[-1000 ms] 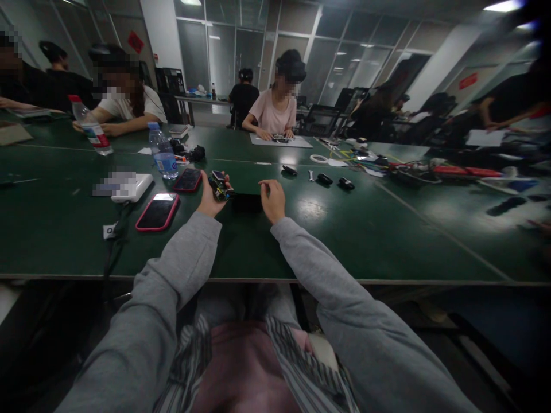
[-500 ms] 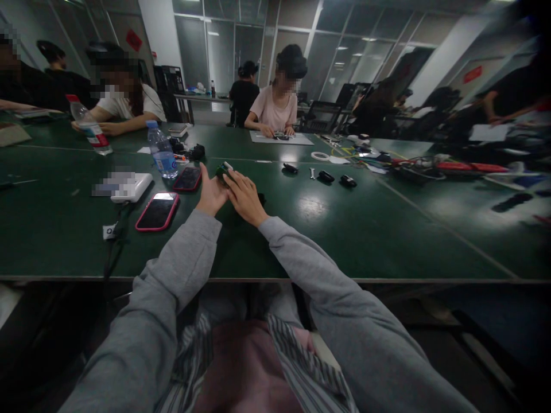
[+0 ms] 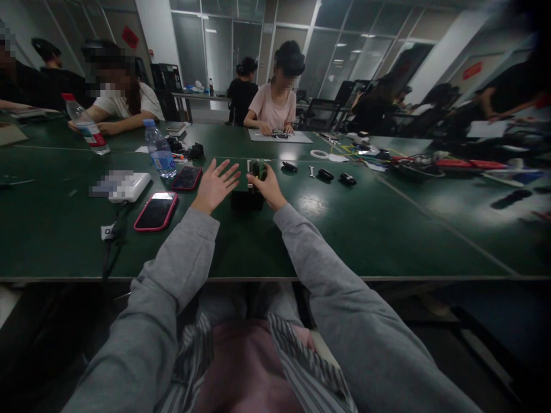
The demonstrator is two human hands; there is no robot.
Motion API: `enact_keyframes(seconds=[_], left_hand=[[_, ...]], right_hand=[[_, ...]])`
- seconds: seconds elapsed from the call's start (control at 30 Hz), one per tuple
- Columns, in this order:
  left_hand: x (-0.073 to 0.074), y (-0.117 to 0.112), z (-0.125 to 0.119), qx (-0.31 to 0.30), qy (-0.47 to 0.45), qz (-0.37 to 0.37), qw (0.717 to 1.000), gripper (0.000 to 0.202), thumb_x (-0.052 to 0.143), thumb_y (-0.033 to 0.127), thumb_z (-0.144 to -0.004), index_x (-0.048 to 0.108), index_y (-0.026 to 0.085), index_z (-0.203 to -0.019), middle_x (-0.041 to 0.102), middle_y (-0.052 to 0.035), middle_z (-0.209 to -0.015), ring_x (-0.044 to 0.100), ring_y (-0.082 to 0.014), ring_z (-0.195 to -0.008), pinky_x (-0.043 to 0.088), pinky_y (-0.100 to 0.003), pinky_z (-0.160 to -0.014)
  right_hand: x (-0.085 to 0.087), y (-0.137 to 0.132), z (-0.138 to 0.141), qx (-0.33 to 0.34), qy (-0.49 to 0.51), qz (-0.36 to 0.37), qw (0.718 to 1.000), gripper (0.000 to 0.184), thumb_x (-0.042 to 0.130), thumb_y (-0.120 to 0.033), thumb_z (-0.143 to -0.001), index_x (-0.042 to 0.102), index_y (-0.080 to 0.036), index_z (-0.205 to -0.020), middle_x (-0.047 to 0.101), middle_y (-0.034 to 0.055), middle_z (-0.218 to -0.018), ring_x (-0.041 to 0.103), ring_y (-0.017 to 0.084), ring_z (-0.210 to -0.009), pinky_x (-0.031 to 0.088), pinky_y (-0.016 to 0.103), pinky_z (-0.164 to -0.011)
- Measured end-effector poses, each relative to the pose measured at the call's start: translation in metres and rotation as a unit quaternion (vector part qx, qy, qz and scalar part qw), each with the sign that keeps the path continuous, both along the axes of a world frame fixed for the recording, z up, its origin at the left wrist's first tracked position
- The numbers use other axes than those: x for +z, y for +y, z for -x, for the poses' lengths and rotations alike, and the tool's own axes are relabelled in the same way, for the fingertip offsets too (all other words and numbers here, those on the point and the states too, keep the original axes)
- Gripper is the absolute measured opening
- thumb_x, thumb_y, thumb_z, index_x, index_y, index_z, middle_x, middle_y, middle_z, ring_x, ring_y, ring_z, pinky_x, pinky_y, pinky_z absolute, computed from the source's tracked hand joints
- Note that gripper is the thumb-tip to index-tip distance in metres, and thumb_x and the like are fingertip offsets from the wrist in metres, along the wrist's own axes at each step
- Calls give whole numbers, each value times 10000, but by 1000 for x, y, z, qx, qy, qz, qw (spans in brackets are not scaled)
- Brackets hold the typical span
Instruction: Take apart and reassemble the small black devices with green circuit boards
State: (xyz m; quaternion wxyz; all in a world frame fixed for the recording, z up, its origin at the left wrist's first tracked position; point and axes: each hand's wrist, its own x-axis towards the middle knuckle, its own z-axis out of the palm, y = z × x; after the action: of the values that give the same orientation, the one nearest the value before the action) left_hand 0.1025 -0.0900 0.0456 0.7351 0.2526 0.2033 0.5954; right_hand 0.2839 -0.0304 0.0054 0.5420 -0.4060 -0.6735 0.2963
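My left hand (image 3: 214, 186) is raised over the green table (image 3: 344, 229), palm up, fingers spread, holding nothing. My right hand (image 3: 267, 188) is closed round a small green and black device (image 3: 257, 168), held upright above a flat black object (image 3: 246, 200) lying on the table between my hands. Both arms wear grey sleeves.
Left of my hands lie a pink-cased phone (image 3: 156, 210), a dark phone (image 3: 187, 178), a white box (image 3: 124, 186) and a water bottle (image 3: 159, 151). Small black parts (image 3: 325, 175) and a tape roll (image 3: 319, 155) sit farther right. Several people sit at the table's far side.
The small device has passed from my left hand to my right. My left hand has opened and spread its fingers. My right hand has lifted the device to the right.
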Motion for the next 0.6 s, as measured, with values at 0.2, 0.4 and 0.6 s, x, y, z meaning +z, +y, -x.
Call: enact_keyframes(seconds=[0.2,0.4,0.6], left_hand=[[-16,14,20,61,-7,5,998,375,492,424,-964,614,229,-1260,737,-87,-1081,692,-228,-1051,536,-344,-885],[-18,16,16,52,-2,24,998,379,482,417,-969,607,247,-1284,744,-62,-1067,700,-206,-1026,532,-318,-859],[-24,21,21,67,23,18,997,299,546,413,-936,650,256,-1168,743,-47,-1045,680,-201,-1029,503,-302,-867]], right_hand=[[19,-5,-11,110,-168,-84,976,817,825,-291,-677,526,-147,-1423,558,116,-1408,523,261,-1323,344,441,-1187],[11,-9,-29,160,-274,-92,944,800,819,-253,-680,537,-175,-1424,547,115,-1422,545,269,-1310,400,455,-1144],[9,-12,-115,99,-339,-81,932,810,842,-304,-691,532,-189,-1430,574,127,-1388,572,300,-1263,424,513,-1103]])
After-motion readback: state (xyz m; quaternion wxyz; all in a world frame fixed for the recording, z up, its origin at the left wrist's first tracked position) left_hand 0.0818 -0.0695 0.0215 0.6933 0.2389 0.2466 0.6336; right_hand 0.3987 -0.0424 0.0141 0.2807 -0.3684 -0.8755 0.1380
